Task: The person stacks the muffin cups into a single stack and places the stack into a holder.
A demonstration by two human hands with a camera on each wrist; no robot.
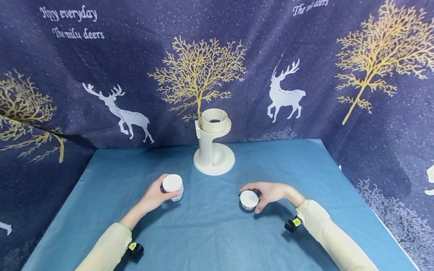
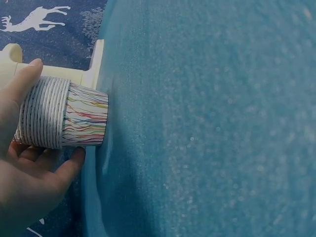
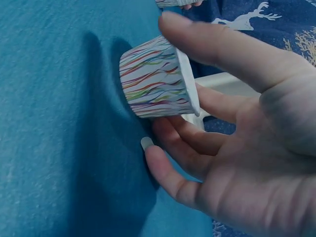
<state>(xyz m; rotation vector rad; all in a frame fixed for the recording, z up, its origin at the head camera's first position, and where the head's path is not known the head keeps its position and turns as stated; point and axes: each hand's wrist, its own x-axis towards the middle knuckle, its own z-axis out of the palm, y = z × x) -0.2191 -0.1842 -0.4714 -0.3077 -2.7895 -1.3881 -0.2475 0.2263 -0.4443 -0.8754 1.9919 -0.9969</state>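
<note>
My left hand (image 1: 156,195) grips a stack of nested paper baking cups (image 1: 173,186), thumb on one side and fingers round the other. In the left wrist view the stack (image 2: 64,113) shows many white rims and, at its lower end, wavy coloured stripes. My right hand (image 1: 270,192) holds a single paper baking cup (image 1: 249,200) between thumb and fingers, its mouth facing up. The right wrist view shows this striped cup (image 3: 155,79) close over the cloth, with the thumb at its rim and the lower fingers loosely bent beneath.
A cream plastic stand (image 1: 211,151) with a round base stands at the back middle of the table, a ring-shaped holder (image 1: 214,121) at its top. Blue cloth (image 1: 206,239) covers the table. Dark blue curtains (image 1: 133,68) with deer and trees hang behind and at both sides.
</note>
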